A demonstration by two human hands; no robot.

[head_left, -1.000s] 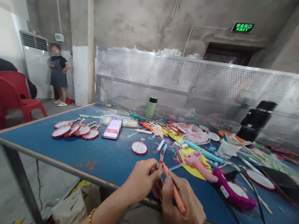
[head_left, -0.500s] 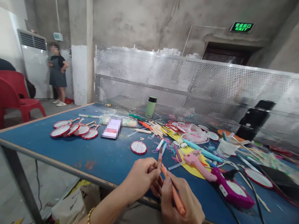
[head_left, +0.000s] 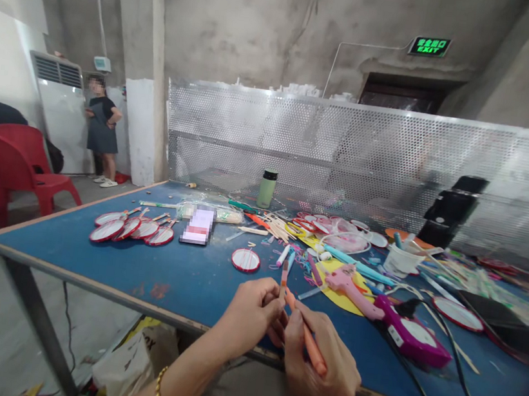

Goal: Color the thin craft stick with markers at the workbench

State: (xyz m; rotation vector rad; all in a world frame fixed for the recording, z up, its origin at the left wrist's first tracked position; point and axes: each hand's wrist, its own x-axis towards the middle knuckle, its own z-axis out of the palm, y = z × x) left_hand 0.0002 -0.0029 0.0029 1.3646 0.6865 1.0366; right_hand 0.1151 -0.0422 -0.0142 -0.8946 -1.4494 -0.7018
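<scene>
My left hand (head_left: pixel 248 318) pinches a thin wooden stick (head_left: pixel 283 283) with an orange band, held upright over the near edge of the blue table (head_left: pixel 176 277). My right hand (head_left: pixel 320 368) grips an orange marker (head_left: pixel 307 337) like a pen, its tip touching the stick's lower part. Both hands sit close together, fingers closed. A gold bracelet (head_left: pixel 161 392) circles my left wrist.
Several red-rimmed round paddles (head_left: pixel 128 229) lie at the left, one more (head_left: pixel 245 260) in the middle. A pink and purple glue gun (head_left: pixel 389 318) with black cables lies right. A green bottle (head_left: pixel 267 190), loose sticks, markers, a white cup (head_left: pixel 402 261). Red chairs and a standing person at far left.
Almost nothing differs. My hands with stick and marker have shifted very slightly; the view drifted a little.
</scene>
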